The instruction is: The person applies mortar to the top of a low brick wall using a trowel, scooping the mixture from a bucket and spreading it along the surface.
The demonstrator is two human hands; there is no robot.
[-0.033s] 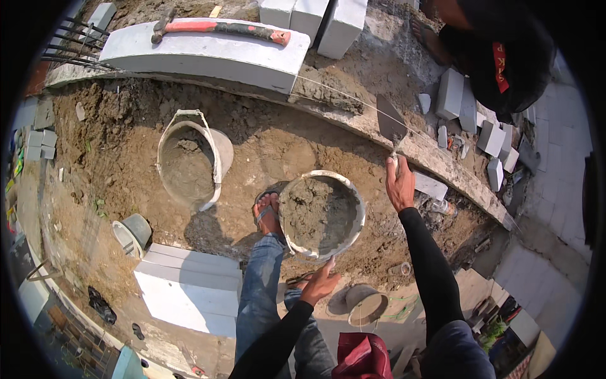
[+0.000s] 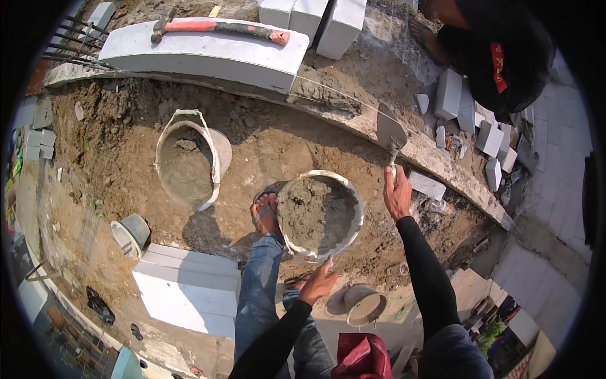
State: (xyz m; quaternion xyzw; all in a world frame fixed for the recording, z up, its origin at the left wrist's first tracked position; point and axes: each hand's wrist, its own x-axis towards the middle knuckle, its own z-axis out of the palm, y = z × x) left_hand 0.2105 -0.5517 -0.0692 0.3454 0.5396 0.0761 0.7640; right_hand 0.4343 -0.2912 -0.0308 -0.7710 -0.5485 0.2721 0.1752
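My right hand (image 2: 398,193) is closed around the handle of a trowel (image 2: 390,128). The blade is held over the low concrete strip beside a taut string. A round bucket (image 2: 362,222) of wet grey mortar (image 2: 314,211) stands in front of me, left of the trowel. At its near rim, my left hand (image 2: 319,284) has curled fingers, with one digit reaching up against the edge. Some of its fingers are hidden. On the concrete strip, left of the blade, lies a rough bed of mortar (image 2: 328,95).
A second mortar bucket (image 2: 222,155) stands to the left. A hammer (image 2: 221,27) rests on a long pale block (image 2: 202,63) at the far side. Stacked blocks (image 2: 186,287) lie near left, loose blocks (image 2: 449,95) far right. Another person (image 2: 492,50) is at the upper right.
My right hand and the trowel have come slightly toward me. My left hand stays at the bucket's rim.
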